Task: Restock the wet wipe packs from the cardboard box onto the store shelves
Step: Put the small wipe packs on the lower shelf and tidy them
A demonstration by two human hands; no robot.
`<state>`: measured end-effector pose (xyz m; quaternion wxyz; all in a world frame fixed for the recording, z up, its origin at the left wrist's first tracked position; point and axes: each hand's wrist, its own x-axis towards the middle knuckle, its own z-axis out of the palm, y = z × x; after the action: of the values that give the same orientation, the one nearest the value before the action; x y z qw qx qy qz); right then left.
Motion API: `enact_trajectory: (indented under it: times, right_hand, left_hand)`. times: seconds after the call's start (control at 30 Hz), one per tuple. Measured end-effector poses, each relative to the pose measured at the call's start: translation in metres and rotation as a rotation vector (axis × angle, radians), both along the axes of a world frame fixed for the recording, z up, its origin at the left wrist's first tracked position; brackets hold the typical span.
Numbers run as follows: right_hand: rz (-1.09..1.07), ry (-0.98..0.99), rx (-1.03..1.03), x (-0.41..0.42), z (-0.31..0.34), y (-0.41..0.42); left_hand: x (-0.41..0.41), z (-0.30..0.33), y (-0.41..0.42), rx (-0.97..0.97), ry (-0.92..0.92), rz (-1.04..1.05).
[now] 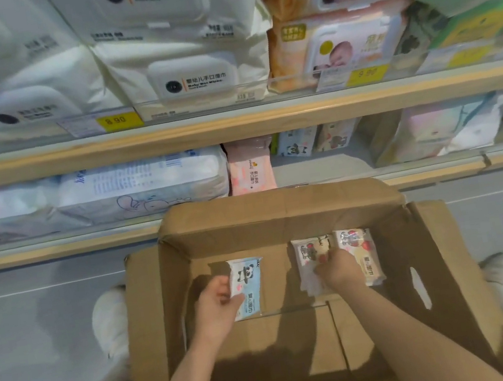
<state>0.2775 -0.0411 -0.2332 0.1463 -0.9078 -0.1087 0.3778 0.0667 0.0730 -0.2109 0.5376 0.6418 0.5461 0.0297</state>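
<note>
An open cardboard box stands on the floor in front of the shelves. Inside it, my left hand grips a light blue panda wet wipe pack by its left edge. My right hand reaches down onto two cream packs with red print: its curled fingers grip the left one, and the other lies just to the right, partly under my hand. The lower shelf behind the box holds small panda packs at its back, with a bare stretch in front of them.
A pink pack stands upright on the lower shelf beside large white and blue bundles. The upper shelf carries big white wipe packs and yellow price tags. White shoes flank the box on the grey floor.
</note>
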Motion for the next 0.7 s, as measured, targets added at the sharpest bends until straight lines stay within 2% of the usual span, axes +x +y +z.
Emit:
enact_trajectory:
  times: [0.4,0.7]
  right_hand:
    - [-0.003,0.033,0.382,0.036,0.114,-0.041]
    - [-0.062,-0.046,0.643,0.076,0.169,-0.023]
  left_hand:
    - [0.058,0.074,-0.013,0.12,-0.254,-0.127]
    - [0.099,0.095,0.018,0.252,-0.255,-0.21]
